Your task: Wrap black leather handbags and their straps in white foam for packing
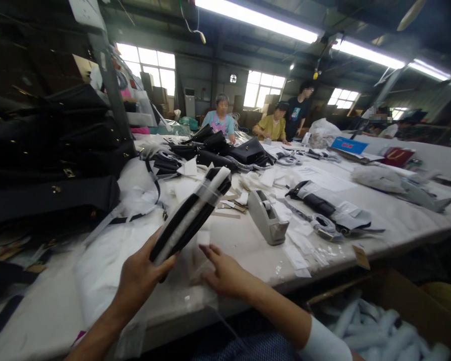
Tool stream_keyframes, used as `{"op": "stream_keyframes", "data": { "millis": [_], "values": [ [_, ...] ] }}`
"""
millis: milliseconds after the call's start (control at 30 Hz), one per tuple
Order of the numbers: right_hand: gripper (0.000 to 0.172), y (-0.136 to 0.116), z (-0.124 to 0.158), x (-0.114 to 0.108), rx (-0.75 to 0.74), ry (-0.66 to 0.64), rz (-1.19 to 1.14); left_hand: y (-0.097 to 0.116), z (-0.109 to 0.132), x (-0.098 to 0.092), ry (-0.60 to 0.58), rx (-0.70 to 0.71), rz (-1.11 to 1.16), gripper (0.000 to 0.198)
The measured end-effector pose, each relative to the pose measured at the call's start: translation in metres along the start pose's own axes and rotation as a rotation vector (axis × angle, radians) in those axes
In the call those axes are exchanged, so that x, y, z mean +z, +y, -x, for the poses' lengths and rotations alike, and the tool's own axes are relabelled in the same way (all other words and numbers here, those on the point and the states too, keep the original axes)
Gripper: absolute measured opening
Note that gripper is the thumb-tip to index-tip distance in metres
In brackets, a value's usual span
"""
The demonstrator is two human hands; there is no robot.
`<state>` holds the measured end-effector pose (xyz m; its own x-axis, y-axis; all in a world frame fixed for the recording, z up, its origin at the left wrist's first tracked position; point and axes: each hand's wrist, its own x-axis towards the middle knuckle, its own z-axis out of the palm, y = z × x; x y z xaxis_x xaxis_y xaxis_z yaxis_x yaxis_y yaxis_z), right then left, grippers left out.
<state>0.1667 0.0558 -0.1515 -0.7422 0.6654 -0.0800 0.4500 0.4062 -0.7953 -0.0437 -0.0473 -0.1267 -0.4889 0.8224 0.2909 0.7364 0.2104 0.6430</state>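
Note:
My left hand point(141, 268) is closed round the lower end of a folded black strap bundle point(195, 213) with white wrapping along it and a clear band near its top. The bundle is tilted up to the right above the table. Low over the table edge, my right hand point(223, 273) has its thumb and fingers apart. A small white piece point(204, 236) shows just beyond its fingertips; I cannot tell whether they touch it. To the right of that hand stands a grey tape dispenser point(267, 220).
Black bags point(48, 195) are piled at the left, with more black bags point(220, 150) farther back. A wrapped black bundle point(319, 200) and a coiled strap point(323, 225) lie at the right. Below, a box holds white rolls point(379, 326). Several people are across the table.

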Motion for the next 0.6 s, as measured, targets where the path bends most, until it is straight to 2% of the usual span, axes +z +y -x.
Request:
{"op": "stream_keyframes", "data": {
  "millis": [67,133,200,400,500,600],
  "values": [
    [0.074,0.002,0.001,-0.001,0.045,0.139,0.158,-0.002,0.001,0.000,-0.005,-0.018,0.000,0.067],
    [0.067,0.006,0.006,0.000,0.028,0.206,0.263,-0.004,0.002,0.002,-0.011,-0.013,-0.002,0.066],
    [0.063,0.011,0.009,0.004,-0.062,0.191,0.334,-0.007,0.003,0.006,-0.013,0.021,-0.001,0.066],
    [0.073,0.011,-0.003,0.027,-0.175,0.048,0.375,-0.008,0.007,0.023,-0.037,0.185,0.014,0.068],
    [0.064,0.003,-0.002,0.033,-0.277,0.045,0.393,-0.007,0.011,0.034,-0.055,0.280,-0.005,0.067],
    [0.048,0.006,0.016,0.033,-0.278,0.096,0.443,-0.007,0.017,0.042,-0.041,0.390,-0.058,0.067]
  ]
}}
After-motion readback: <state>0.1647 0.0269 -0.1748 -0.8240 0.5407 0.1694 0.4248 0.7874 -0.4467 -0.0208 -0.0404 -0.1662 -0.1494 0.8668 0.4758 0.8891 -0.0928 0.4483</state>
